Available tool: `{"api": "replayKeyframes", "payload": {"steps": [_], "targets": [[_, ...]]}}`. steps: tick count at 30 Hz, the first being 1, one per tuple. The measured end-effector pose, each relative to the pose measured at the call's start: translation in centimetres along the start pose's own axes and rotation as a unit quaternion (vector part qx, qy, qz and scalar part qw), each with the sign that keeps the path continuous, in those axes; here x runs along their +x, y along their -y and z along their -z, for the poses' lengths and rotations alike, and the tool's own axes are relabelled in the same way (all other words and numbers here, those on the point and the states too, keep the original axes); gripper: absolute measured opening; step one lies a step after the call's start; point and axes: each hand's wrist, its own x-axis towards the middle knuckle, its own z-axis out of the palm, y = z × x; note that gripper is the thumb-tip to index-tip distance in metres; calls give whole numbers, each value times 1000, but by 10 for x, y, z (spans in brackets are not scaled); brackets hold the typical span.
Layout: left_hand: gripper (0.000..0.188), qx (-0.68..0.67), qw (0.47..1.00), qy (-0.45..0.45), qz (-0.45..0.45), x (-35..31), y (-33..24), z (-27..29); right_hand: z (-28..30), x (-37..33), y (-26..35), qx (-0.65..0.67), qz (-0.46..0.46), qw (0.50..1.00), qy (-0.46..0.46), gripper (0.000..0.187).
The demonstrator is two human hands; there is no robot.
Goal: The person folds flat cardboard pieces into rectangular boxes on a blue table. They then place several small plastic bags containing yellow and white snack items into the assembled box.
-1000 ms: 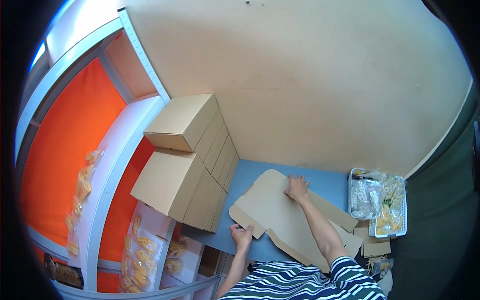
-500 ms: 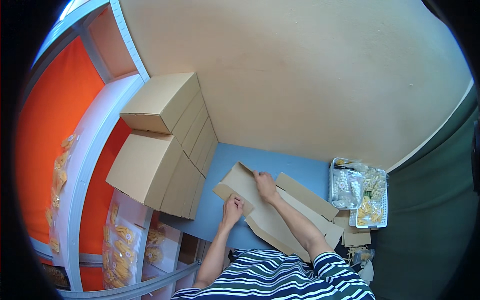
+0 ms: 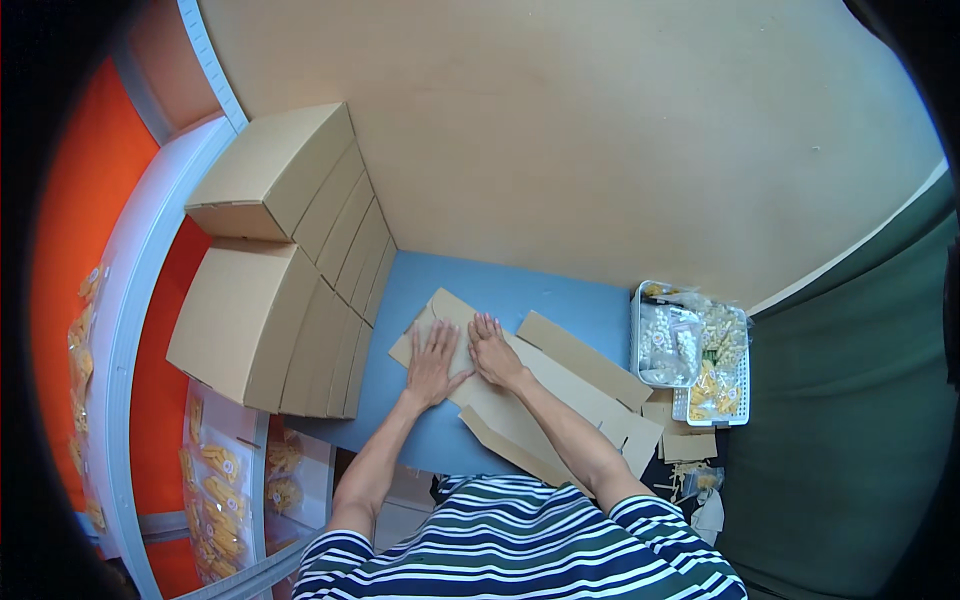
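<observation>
From where I watch, the blue tabletop runs beyond both hands as an open band, stopped at the back by the beige wall. To the left of my left hand, only a narrow strip of tabletop separates the card from the stacked brown boxes, so sideways room is tight there. To the right of my right hand I have more room: the tabletop opens out past the card's far flap, up to two white baskets holding clear bags. On the near side, a patch of tabletop lies between the left forearm and the card's near flap, and its front edge runs just before the striped shirt.

The cardboard sheet is directly under both hands, set at a slant. Its narrower end reaches a little beyond my fingertips and to the left; the greater part stretches back toward me and to the right, passing beneath the right forearm. Two slots show near that right end.

Both hands are open, palms down, fingers extended and laid on the card near its left end. The thumbs come close together; whether they touch I can't tell.
</observation>
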Motion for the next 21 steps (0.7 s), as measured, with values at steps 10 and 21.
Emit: {"api": "replayKeyframes", "payload": {"steps": [10, 21], "targets": [[92, -32, 999, 10, -9, 32, 12, -16, 47, 38, -2, -7, -44, 990, 135, 44], [92, -64, 998, 0, 17, 32, 13, -16, 29, 104, -17, -67, -8, 995, 74, 45]]}}
